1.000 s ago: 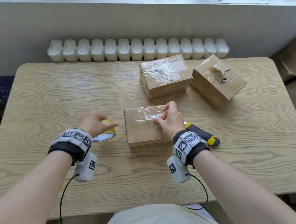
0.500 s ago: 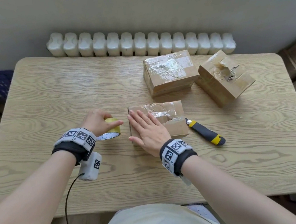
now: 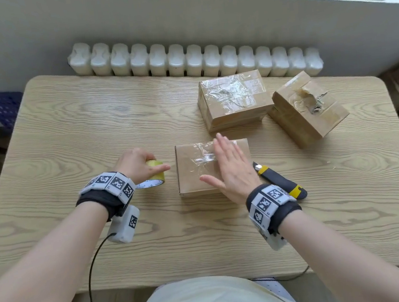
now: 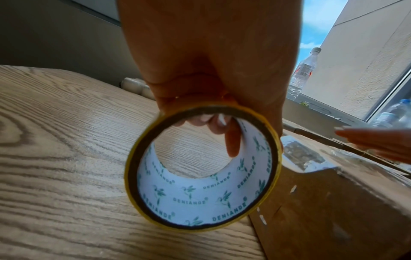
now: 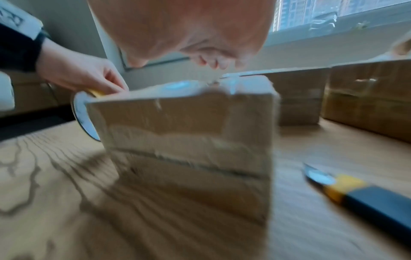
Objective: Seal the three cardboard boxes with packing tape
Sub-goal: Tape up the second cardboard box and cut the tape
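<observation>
**Cardboard box under the flat right hand**

Cardboard box (image 3: 196, 175) lies on the worktop (image 3: 68, 130) between the hands. Right hand (image 3: 232, 172), fingers straight and spread, rests on its taped top, probably pressing. Left hand (image 3: 136, 166) grips the tape roll (image 4: 201, 168), fingers curled through its core. Utility knife (image 3: 279, 179) lies just right of the right hand. Two taped boxes (image 3: 233, 100) sit beyond.

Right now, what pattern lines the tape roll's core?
White with green leaf sprigs, in the left wrist view of the yellow tape roll.
</observation>
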Demonstrator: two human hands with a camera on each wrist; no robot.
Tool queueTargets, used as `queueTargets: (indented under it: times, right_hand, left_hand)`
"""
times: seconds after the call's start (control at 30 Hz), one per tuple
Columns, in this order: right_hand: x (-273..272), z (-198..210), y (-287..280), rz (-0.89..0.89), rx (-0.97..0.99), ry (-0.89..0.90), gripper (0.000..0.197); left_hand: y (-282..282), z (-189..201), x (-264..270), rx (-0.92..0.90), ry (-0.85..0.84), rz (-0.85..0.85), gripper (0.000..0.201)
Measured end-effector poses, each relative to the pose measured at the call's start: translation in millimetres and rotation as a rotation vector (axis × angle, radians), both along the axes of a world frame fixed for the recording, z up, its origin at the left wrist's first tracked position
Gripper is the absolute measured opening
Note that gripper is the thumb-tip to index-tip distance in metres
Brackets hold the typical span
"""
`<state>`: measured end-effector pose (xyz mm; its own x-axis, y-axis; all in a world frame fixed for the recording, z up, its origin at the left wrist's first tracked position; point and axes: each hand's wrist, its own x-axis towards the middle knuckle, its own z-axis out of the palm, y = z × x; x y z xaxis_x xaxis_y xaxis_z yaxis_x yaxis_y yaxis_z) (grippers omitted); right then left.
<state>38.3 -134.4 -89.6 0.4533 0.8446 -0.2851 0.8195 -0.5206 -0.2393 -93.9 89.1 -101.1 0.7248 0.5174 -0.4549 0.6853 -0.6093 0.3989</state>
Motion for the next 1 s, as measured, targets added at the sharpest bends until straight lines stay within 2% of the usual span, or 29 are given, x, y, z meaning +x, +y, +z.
queueTargets:
  times: [0.1,0.2,0.3,0.4,0.5,0.67,0.8,0.83,0.93,1.0]
  right_hand:
    - [-13,8,39,0.196,-0.088,0.057,0.118]
    - [-23,6,69,0.312,-0.193,-0.005,0.136]
    - [-28,5,83,0.333,-0.274,-0.08,0.137]
    - [-32,9,85,0.324,-0.265,-0.082,0.131]
    - [-31,23,81,0.307,-0.135,-0.043,0.122]
    - [-21,57,73,0.222,0.124,0.189,0.118]
    - [-8,65,55,0.082,0.352,0.378,0.111]
    - [-4,65,49,0.048,0.403,0.407,0.109]
    - [0,58,32,-0.04,0.537,0.468,0.108]
    - [1,54,22,-0.098,0.572,0.462,0.109]
  left_hand:
    - [0,1,0,-0.009,-0.001,0.008,0.047]
    - [-2,6,1,-0.001,0.0,0.004,0.044]
    - [-6,8,-3,0.004,0.004,0.003,0.046]
    - [-5,12,-8,-0.016,-0.014,0.014,0.052]
    - [0,28,-10,-0.035,-0.028,0.031,0.051]
    - [6,77,-6,-0.053,-0.125,0.034,0.052]
    - [0,122,1,-0.128,-0.258,-0.016,0.038]
    - [-4,130,2,-0.128,-0.263,-0.055,0.04]
    - [-15,132,10,-0.049,-0.281,-0.156,0.062]
    - [-22,122,15,0.018,-0.345,-0.124,0.064]
